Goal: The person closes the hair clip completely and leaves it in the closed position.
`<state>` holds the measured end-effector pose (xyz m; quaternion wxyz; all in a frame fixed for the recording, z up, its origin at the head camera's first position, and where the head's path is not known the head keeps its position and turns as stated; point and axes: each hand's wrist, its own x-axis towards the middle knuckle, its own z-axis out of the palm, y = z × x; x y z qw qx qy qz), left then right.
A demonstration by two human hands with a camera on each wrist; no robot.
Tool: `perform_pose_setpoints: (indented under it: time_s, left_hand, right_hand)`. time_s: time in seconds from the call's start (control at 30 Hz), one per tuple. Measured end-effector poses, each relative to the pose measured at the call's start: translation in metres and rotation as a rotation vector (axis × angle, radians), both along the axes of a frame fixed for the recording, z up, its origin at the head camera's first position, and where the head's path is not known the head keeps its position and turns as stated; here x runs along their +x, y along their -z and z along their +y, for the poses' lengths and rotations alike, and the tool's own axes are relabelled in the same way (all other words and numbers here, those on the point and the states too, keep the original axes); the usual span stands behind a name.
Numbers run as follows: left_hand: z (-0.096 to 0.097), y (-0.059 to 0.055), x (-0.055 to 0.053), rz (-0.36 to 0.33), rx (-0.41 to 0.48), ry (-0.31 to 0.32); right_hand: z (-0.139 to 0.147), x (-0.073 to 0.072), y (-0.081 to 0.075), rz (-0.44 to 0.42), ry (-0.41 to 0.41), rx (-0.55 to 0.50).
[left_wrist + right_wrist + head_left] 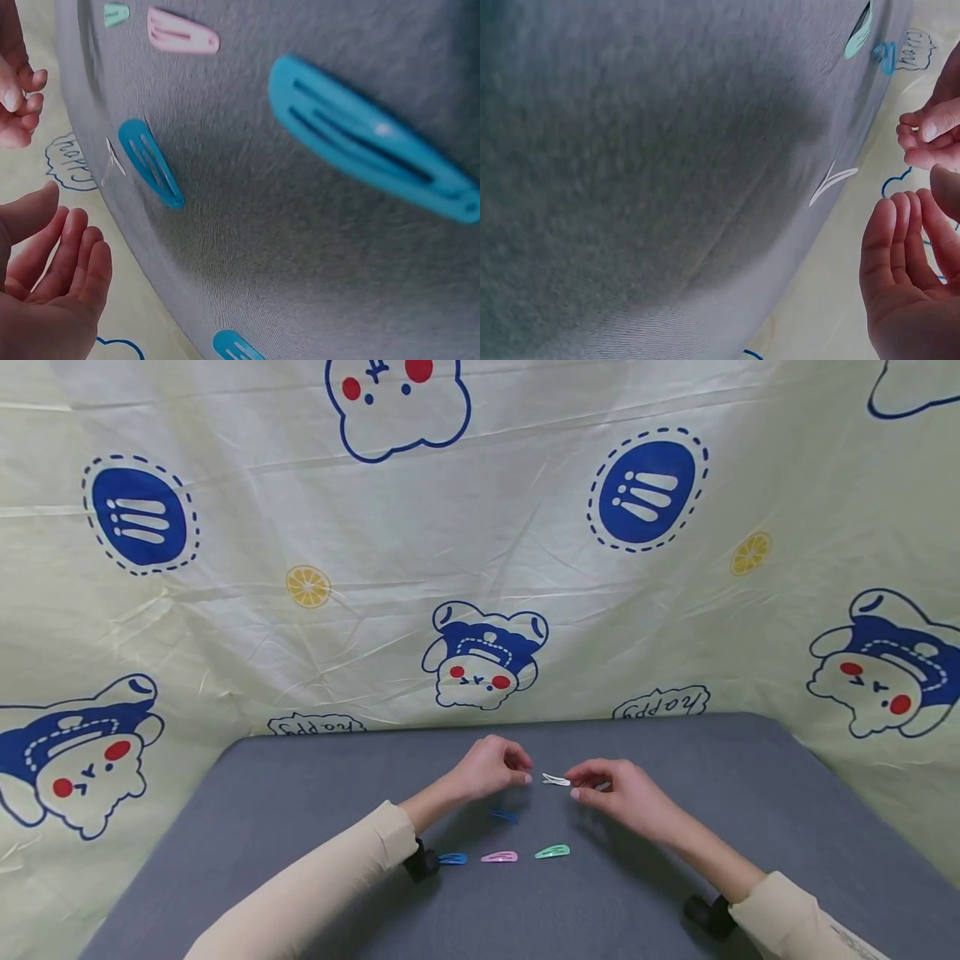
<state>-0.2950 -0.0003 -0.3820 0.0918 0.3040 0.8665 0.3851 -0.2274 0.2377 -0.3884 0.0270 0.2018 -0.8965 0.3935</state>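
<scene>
white clip [559, 781] at twelve o'clock from green clip [553, 852], three o'clock from left hand [491, 769], nine o'clock from right hand [632, 795]. fingers of both hands relaxed, free of clip.

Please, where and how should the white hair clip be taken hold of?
Probably at the joined end of the white hair clip, pinched by the right hand coming from the right: the clip's two arms spread in a V toward the left hand, while the joined end faces the right hand.

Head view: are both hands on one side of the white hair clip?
No, the white clip lies between the left hand and the right hand.
</scene>
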Motion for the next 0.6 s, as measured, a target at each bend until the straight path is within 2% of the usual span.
perform_pose_setpoints:
  time_s: [0.23, 0.47, 0.6]
  left_hand:
    - [0.008, 0.002, -0.012, -0.007, -0.025, -0.013]
    - [0.015, 0.011, -0.022, -0.029, -0.048, -0.023]
    - [0.017, 0.018, -0.027, -0.048, -0.072, -0.01]
  right_hand:
    - [0.005, -0.013, 0.005, 0.013, 0.016, 0.012]
    - [0.007, -0.027, 0.011, -0.023, 0.025, 0.034]
    - [0.007, -0.034, 0.014, -0.033, 0.01, 0.049]
